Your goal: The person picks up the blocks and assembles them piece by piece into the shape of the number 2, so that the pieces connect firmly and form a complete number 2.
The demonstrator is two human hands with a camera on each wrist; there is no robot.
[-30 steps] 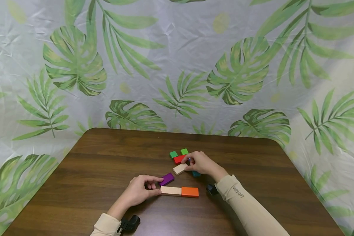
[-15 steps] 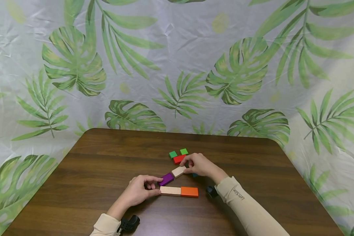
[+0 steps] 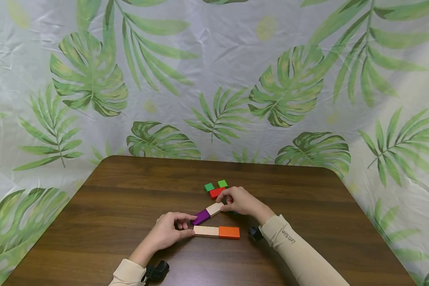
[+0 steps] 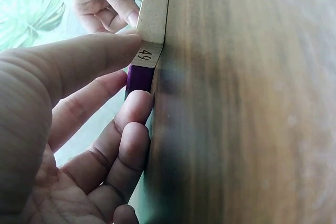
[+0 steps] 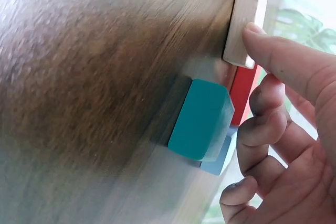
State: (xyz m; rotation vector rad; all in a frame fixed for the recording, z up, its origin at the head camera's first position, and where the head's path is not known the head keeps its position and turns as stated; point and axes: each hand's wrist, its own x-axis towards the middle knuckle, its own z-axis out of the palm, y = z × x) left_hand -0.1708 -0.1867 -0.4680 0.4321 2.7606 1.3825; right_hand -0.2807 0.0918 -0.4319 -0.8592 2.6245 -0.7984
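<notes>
On the brown table, my left hand [image 3: 170, 228] puts its index fingertip on a purple block [image 3: 201, 217] and its thumb tip against the left end of a pale wooden block [image 3: 206, 231]. That end bears the number 49 in the left wrist view. An orange block [image 3: 229, 232] meets its right end. My right hand [image 3: 241, 200] pinches a second pale wooden block [image 3: 214, 209] between thumb and index finger. This block lies slanted, its lower end against the purple block. In the right wrist view the thumb presses the side of that block [image 5: 244, 24].
Beyond the right hand lie a red block [image 3: 216, 193], a dark green block [image 3: 209, 187] and a light green block [image 3: 222, 183]. A teal block [image 5: 199, 120] and a pale blue block [image 5: 216, 160] sit under the right hand. A leaf-print cloth [image 3: 214, 79] hangs behind the table.
My right hand has slid the second pale block down and left until its end meets the purple block. The left hand has stayed in place.
</notes>
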